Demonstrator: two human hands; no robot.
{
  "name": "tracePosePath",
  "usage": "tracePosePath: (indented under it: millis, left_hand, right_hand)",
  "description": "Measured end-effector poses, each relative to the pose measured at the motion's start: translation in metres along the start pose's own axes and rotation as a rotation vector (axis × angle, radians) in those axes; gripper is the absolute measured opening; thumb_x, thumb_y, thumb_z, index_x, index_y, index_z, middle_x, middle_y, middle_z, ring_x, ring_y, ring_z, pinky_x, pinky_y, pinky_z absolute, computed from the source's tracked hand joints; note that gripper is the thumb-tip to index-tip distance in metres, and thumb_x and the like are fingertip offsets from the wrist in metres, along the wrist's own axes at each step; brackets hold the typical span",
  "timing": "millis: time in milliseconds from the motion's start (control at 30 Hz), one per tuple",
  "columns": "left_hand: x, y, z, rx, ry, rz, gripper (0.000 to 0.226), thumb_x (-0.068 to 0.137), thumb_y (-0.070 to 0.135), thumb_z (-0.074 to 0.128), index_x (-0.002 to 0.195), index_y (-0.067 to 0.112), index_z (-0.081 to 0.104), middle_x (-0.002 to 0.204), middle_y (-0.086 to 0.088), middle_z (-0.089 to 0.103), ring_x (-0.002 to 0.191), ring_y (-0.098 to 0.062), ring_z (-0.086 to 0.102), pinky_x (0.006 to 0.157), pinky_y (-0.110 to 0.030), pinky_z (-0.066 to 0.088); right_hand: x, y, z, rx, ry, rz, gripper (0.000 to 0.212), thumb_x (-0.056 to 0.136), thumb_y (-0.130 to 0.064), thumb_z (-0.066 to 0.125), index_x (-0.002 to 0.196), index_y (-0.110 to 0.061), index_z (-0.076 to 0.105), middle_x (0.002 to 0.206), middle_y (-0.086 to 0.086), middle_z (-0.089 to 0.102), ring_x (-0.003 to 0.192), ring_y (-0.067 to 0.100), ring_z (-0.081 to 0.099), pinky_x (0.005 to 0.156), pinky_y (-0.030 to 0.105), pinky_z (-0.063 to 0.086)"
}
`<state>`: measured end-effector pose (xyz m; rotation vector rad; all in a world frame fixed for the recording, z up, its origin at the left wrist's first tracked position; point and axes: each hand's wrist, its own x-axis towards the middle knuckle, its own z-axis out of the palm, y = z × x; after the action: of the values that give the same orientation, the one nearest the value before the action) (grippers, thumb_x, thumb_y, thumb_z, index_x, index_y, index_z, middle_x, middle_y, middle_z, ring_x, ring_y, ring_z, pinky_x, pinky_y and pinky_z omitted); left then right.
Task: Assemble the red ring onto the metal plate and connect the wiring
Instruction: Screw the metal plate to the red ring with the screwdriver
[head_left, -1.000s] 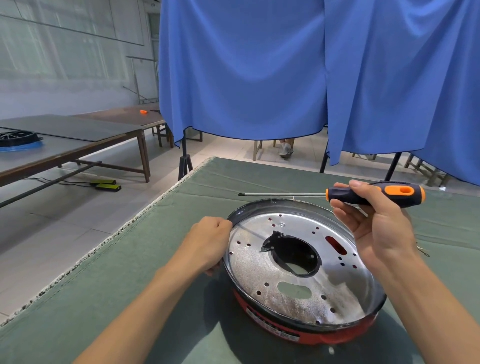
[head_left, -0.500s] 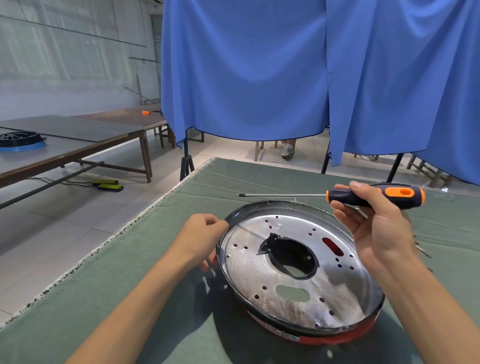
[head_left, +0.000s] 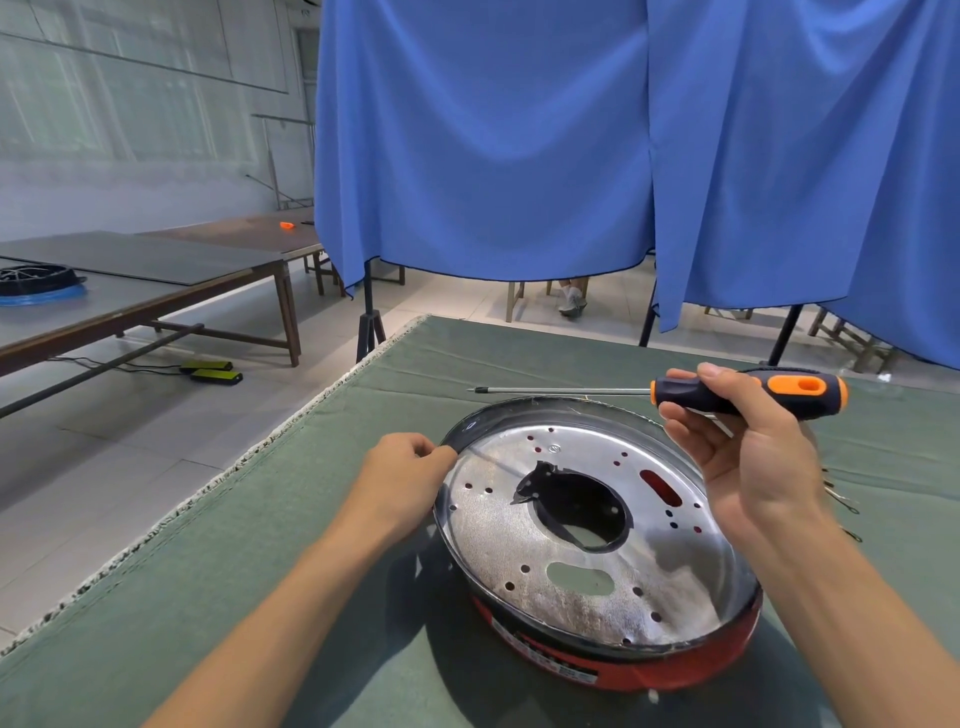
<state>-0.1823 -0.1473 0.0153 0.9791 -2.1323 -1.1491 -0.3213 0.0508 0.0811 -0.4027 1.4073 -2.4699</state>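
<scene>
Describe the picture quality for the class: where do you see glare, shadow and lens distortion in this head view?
Head view: glare brightens the right part of the metal plate; soft shadows fall on the green cloth beneath the left hand and under the plate; wide-angle distortion makes the forearms loom large near the bottom edge; the screwdriver in the right hand is sharp.

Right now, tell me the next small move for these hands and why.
Probably settle the metal plate level on the red ring: the left hand pinches its left rim, which sits raised and tilted. The right hand holds the screwdriver clear above, tip on no screw.
</scene>
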Motion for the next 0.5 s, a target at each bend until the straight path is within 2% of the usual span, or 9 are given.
tracePosePath:
  millis: [200,300,500]
  left_hand:
    - [0.0056,-0.0016,0.0013,-0.090,0.047,0.013,0.028,0.081,0.014,0.056,0.053,0.015,0.058,0.035,0.010,0.041,0.038,-0.011,0.036,0.043,-0.026,0.029]
    - [0.0047,-0.0021,0.0003,-0.108,0.039,0.047,0.030,0.079,0.011,0.055,0.050,0.008,0.048,0.042,0.005,0.032,0.041,-0.015,0.028,0.048,-0.026,0.026]
    - [0.0011,-0.0022,-0.0012,-0.092,0.015,0.075,0.030,0.078,0.009,0.054,0.051,0.013,0.043,0.048,-0.003,0.026,0.044,-0.017,0.024,0.046,-0.024,0.023]
  right_hand:
    - [0.0002,0.0015,-0.0007,0.000,0.008,0.001,0.004,0.086,-0.009,0.064,0.082,-0.009,0.063,0.072,0.005,0.074,0.051,0.015,0.067,0.050,0.019,0.053]
    - [-0.0006,0.0008,-0.0004,0.000,0.009,0.003,0.004,0.086,-0.009,0.063,0.082,-0.010,0.063,0.071,0.004,0.074,0.051,0.015,0.067,0.049,0.019,0.053]
    - [-0.0025,-0.0027,0.0008,0.013,0.015,0.002,0.009,0.087,-0.009,0.063,0.078,-0.010,0.064,0.069,0.004,0.073,0.050,0.014,0.066,0.050,0.019,0.054]
